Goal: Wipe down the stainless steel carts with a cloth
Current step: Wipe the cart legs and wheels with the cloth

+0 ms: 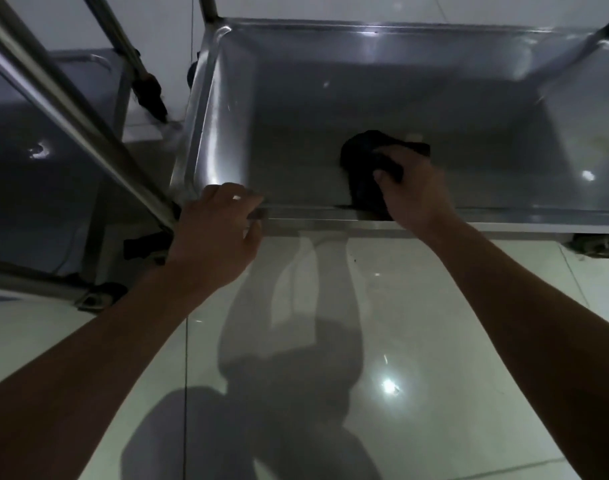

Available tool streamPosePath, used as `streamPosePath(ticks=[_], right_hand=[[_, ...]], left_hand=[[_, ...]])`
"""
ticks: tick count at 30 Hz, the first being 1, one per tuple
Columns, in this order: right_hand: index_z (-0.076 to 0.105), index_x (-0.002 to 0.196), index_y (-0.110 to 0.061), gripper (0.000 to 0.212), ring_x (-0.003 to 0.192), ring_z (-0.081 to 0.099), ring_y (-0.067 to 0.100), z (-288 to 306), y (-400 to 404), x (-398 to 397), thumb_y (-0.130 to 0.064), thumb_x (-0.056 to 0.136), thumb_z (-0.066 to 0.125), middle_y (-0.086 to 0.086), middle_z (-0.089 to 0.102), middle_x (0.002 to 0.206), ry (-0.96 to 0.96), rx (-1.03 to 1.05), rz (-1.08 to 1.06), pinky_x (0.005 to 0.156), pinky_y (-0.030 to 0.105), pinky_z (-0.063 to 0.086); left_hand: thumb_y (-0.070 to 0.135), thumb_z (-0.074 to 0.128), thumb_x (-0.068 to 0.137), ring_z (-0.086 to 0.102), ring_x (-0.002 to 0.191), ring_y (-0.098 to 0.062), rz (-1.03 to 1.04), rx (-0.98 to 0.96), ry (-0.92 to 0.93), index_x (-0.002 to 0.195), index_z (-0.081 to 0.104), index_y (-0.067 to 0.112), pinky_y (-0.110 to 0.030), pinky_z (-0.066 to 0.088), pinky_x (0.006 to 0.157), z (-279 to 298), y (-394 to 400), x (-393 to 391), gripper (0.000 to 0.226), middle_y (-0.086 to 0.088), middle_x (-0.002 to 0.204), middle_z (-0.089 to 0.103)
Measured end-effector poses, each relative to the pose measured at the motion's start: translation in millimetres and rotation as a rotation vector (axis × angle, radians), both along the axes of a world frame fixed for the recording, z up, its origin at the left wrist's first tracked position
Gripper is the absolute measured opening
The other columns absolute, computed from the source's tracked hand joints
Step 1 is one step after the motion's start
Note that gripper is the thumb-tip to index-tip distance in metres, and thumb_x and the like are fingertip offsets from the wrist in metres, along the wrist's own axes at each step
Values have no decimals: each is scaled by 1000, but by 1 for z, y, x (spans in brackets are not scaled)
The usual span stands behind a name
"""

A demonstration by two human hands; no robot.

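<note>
Wiping mid-task, your right hand (412, 188) clamps the cloth (365, 161) against the cart (226, 98) shelf's near edge; your left hand (216, 233) curls over its near-left corner. The second cart (53, 168) looks untouched.

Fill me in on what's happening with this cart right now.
A person is wiping a stainless steel cart by hand. The right hand grips a dark cloth and presses it onto the floor of the cart's shelf, close to the near rim. The left hand holds the near rim at the cart's left corner, fingers curled over the edge. A second cart stands just to the left on the glossy tiled floor.
</note>
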State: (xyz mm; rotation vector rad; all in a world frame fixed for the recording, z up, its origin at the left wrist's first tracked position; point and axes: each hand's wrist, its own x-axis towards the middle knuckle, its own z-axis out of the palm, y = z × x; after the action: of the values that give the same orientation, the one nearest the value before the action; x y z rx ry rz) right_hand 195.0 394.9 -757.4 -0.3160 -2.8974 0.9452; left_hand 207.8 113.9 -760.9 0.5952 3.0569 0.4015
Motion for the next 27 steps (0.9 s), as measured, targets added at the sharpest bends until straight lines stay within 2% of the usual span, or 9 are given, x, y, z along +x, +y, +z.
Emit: streamPosePath(ticks=[3, 6, 7, 9, 12, 17, 20, 23, 27], right_hand=[[64, 127, -24, 33, 123, 56, 26, -11, -4, 3, -22, 95, 54, 2, 62, 134, 56, 46, 88, 102, 40, 45], [41, 150, -25, 47, 150, 23, 20, -20, 0, 4, -30, 104, 43, 0, 31, 161, -28, 102, 185, 122, 40, 18], [32, 155, -25, 50, 153, 12, 18, -23, 0, 5, -31, 106, 38, -1, 20, 165, -69, 154, 212, 123, 40, 10], [23, 157, -25, 53, 154, 1, 18, -29, -4, 10, -34, 105, 27, -2, 8, 167, -86, 280, 237, 123, 42, 4], [25, 157, -23, 63, 154, -2, 19, -32, -19, 13, -38, 96, 19, -2, 7, 167, -84, 348, 230, 123, 43, 2], [28, 156, -22, 54, 154, 1, 19, -40, -51, 1, -30, 103, 35, 0, 11, 167, -82, 358, 251, 122, 47, 4], [26, 157, -24, 57, 154, -2, 18, -41, -80, -6, -35, 100, 25, -1, 6, 167, -107, 336, 317, 122, 48, 3], [27, 156, -28, 69, 153, -4, 15, -38, -112, -15, -38, 89, 14, -4, 5, 167, -122, 258, 372, 123, 47, 1], [30, 155, -26, 59, 153, -1, 15, -38, -155, -30, -29, 95, 29, -4, 7, 167, -112, 222, 460, 122, 48, 2]], left_hand=[[20, 59, 88, 58, 109, -33, 1, 13, 30, 119, 70, 17, -51, 49, 87, -12, -2, 4, 33, -5, 114, 63], [14, 65, 85, 58, 106, -33, 5, 33, 87, 117, 72, 18, -50, 48, 87, -17, -7, 6, 33, -4, 110, 62], [13, 66, 84, 57, 107, -33, 14, 31, 100, 116, 72, 18, -50, 48, 87, -18, -10, 7, 33, -5, 110, 62], [14, 64, 85, 55, 110, -33, 35, 6, 108, 119, 70, 17, -50, 48, 89, -20, -16, 7, 34, -6, 112, 60], [17, 61, 85, 50, 116, -31, 77, -8, 94, 125, 66, 18, -48, 49, 92, -23, -25, 9, 39, -7, 118, 57], [15, 63, 85, 46, 119, -29, 111, -11, 90, 134, 62, 24, -42, 49, 99, -33, -32, 16, 49, -7, 122, 51], [15, 62, 85, 51, 111, -25, 136, 31, 82, 126, 63, 21, -41, 52, 88, -36, -36, 18, 42, -3, 117, 57], [14, 60, 85, 55, 107, -20, 144, 67, 81, 118, 62, 22, -38, 52, 80, -35, -46, 18, 33, 4, 116, 60], [6, 63, 83, 58, 112, -24, 94, 81, 77, 126, 64, 13, -39, 56, 78, -38, -56, 24, 44, -2, 131, 58]])
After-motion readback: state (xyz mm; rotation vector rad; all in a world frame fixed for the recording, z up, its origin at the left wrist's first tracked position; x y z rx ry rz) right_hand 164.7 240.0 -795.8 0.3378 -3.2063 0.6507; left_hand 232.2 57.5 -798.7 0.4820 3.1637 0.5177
